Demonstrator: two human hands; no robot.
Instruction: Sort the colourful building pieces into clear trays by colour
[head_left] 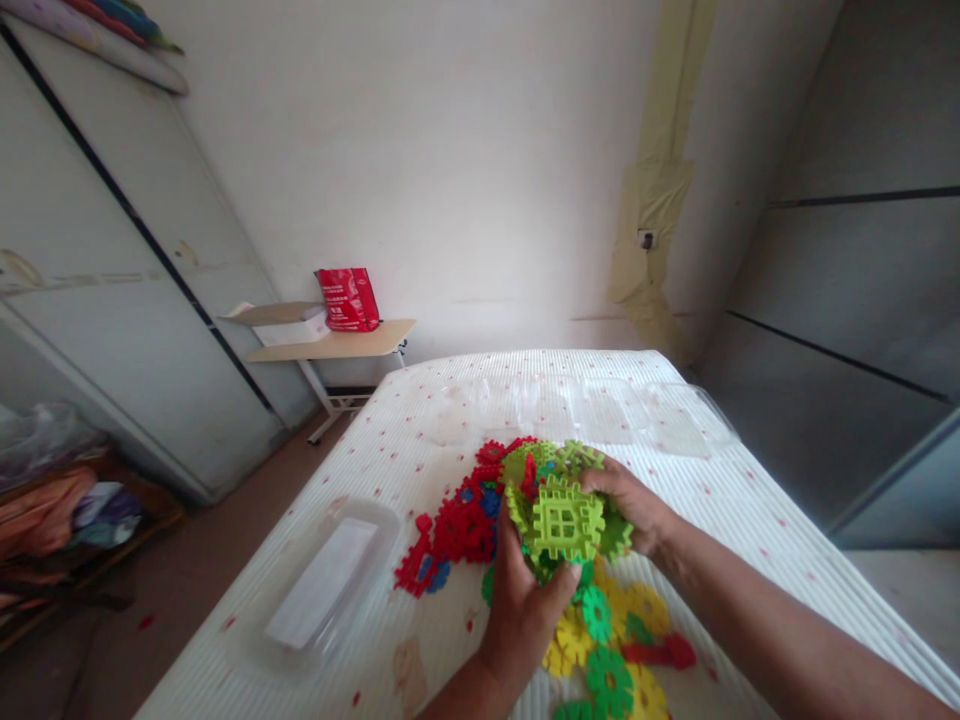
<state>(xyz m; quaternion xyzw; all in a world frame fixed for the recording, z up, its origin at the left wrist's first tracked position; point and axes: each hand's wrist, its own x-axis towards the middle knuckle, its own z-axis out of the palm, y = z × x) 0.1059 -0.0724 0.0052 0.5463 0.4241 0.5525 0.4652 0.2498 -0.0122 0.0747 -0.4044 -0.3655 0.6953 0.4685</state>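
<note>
Head view: nearest the camera, loose yellow and green gear pieces point(600, 650) are being seen scattered on the white dotted bed cover point(750, 520), just below the two forearms, with a red piece point(664, 652) lying at their right edge. The left hand point(525, 600) is being held up from below, fingers curled and thumb raised, closed around the underside of a lime-green block cluster point(562, 515). The right hand point(634, 505) is being pressed against the right side of the same cluster, fingers wrapped over its top edge, so the cluster is being gripped between both hands just above the cover. A square grid-shaped lime tile is being shown at the cluster's front, facing the camera. Just left of the cluster, touching it, a pile of red and blue interlocking pieces point(461, 525) is being left on the cover. Further left, a clear plastic lid point(330, 580) is lying flat near the bed's edge. Behind the pile, clear plastic containers point(637, 410) are barely being made out on the cover. Beyond the bed, a small side table point(337, 345) is being seen against the wall, with a red bag point(347, 298) and a white box point(289, 325) on it.
</note>
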